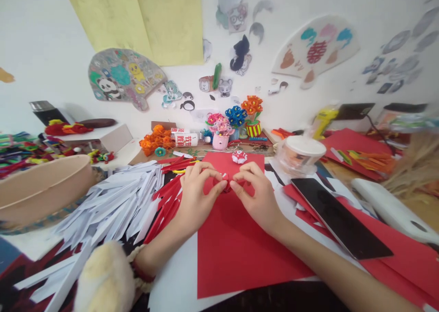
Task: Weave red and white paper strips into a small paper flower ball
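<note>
A small red-and-white folded paper piece (225,178) is held between the fingertips of both hands, above a red paper sheet (236,248). My left hand (199,190) pinches it from the left, thumb against forefinger. From the other side my right hand (255,194) grips it in a similar pinch. The fingers cover much of the piece, so its full shape is hidden. Just beyond them, on the far part of the red sheet, sits a small round red-and-white paper ornament (239,157). Red paper strips (168,197) lie beside my left hand.
White paper strips (120,197) are heaped at left, near a beige bowl (44,188). A plush toy (104,280) hangs by my left wrist. A black phone (339,216) and white tub (303,152) are at right. Pipe-cleaner flowers (236,115) stand by the wall.
</note>
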Demonstrator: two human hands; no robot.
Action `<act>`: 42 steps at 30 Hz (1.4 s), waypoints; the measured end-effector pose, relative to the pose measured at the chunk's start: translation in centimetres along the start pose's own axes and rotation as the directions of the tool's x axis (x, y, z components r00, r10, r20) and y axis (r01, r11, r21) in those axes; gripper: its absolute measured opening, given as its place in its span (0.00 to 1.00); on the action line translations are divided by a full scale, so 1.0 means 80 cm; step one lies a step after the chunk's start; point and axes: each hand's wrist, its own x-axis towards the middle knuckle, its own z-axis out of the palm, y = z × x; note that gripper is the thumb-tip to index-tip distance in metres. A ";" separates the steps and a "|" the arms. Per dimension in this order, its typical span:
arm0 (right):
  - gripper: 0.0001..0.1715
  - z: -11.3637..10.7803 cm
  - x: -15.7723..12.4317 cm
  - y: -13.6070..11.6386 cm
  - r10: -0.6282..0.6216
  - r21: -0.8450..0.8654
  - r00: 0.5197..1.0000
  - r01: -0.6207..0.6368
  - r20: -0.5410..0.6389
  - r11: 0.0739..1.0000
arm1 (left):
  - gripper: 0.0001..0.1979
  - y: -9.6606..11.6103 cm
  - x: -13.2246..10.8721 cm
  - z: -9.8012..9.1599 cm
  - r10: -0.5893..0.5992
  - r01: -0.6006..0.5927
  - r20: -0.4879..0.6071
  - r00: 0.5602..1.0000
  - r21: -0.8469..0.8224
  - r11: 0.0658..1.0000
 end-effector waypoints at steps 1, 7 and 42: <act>0.06 -0.001 0.001 -0.001 0.015 0.018 1.000 -0.016 0.005 1.000 | 0.04 0.002 0.000 -0.001 -0.014 0.014 0.007 1.000 -0.040 0.999; 0.07 -0.005 0.003 0.002 0.096 0.123 0.990 -0.108 0.105 0.986 | 0.05 0.003 0.001 -0.002 -0.067 0.084 0.098 0.993 -0.184 0.979; 0.15 -0.009 0.000 -0.002 0.270 0.379 0.909 -0.383 0.317 0.843 | 0.09 0.002 0.002 -0.015 -0.041 0.114 0.224 0.974 -0.322 0.940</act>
